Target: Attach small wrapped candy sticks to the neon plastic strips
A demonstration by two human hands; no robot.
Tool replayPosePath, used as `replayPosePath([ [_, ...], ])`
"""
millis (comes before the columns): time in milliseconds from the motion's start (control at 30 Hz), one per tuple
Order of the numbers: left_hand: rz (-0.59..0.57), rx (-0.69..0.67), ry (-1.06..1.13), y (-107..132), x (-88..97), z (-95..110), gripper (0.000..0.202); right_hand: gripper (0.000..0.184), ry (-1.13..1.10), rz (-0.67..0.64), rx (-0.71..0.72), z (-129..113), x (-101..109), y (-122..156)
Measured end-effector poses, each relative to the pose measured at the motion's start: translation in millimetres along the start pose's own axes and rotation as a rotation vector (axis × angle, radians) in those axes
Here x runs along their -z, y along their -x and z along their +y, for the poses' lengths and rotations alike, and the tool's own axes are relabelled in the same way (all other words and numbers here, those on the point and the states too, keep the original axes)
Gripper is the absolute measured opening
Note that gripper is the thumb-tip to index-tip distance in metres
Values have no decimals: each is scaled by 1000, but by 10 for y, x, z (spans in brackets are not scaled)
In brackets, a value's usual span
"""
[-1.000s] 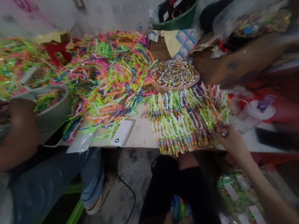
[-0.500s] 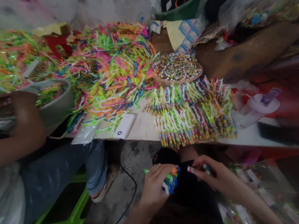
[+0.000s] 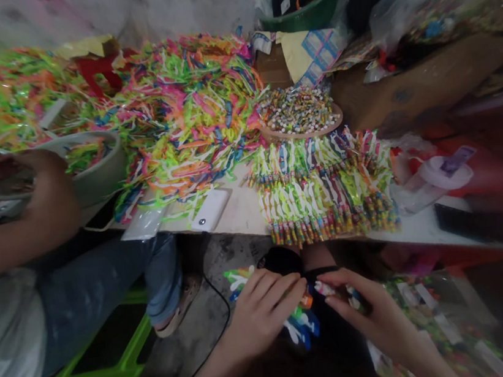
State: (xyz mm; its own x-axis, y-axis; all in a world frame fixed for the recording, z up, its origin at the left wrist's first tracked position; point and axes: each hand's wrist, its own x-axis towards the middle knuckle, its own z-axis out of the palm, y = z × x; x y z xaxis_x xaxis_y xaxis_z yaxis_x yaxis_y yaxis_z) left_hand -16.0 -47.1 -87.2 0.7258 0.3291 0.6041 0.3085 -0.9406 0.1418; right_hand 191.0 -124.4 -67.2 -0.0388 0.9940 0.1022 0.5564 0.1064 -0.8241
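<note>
The bundle of coloured strips [image 3: 305, 325] is in your left hand [image 3: 266, 301], fingers curled round it; just beside, your right hand [image 3: 369, 304] pinches a small pale piece [image 3: 324, 289] (others show by its palm), near the counter [image 3: 246, 215].

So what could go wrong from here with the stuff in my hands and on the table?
Your left hand grips a bundle of colorful strips that sticks out both sides, so some might slip out. Your right hand only pinches a small piece, which could drop. The rows of colorful sticks reach the table's front edge; a bump could knock some off.
</note>
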Motion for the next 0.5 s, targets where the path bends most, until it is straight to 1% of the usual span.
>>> replayPosePath([
  [100, -12, -13, -24, -9, 11, -7, 28, 22, 26, -27, 60, 27, -2, 36],
  [200, -27, -31, -51, -24, 21, -13, 26, 23, 26, -47, 60, 39, -14, 62],
  [267, -53, -52, -69, -30, 26, -13, 25, 23, 10, -66, 5, 33, -20, 67],
  [333, -68, -75, -93, -26, 24, -11, 24, 24, -14, -100, -83, 16, -22, 61],
  [433, -50, -95, -125, -11, 13, -4, 21, 26, -65, -163, -196, -10, -19, 41],
  [500, -36, -102, -137, -8, 16, 1, 20, 26, -112, -176, -227, -17, -14, 25],
])
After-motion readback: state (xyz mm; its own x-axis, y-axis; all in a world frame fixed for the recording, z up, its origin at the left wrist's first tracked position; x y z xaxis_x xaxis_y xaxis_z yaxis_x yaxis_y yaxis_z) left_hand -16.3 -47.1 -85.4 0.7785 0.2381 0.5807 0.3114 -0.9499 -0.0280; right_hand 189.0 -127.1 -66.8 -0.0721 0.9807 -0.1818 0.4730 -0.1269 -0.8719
